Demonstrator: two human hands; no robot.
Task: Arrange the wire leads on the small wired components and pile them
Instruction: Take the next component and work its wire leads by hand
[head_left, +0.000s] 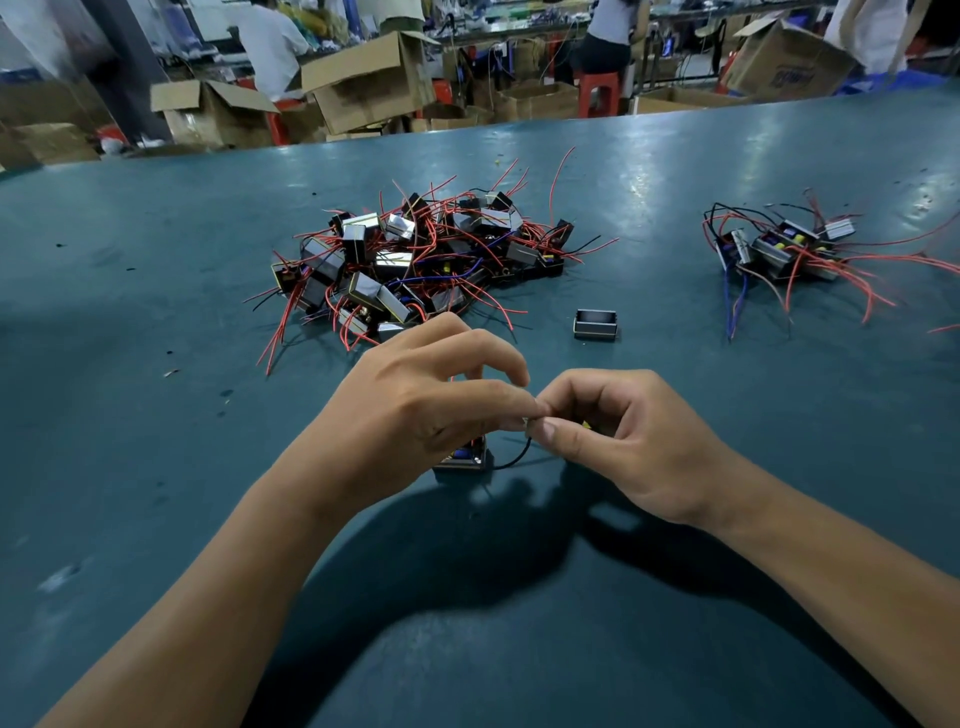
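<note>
A small black wired component (464, 458) sits on the teal table (156, 312), half hidden under my left hand (415, 400). A black wire lead (514, 460) curves from it up to where both hands meet. My left hand pinches the lead's end with thumb and forefinger. My right hand (618, 436) pinches the same spot from the right, fingers curled. A large tangled heap of components (415, 260) with red, black and blue leads lies behind my hands. A smaller pile of components (789, 247) lies at the far right.
A lone black component without leads (596, 324) sits between the two piles. Beyond the table's far edge stand cardboard boxes (363, 78), red stools (598, 91) and seated people at other benches.
</note>
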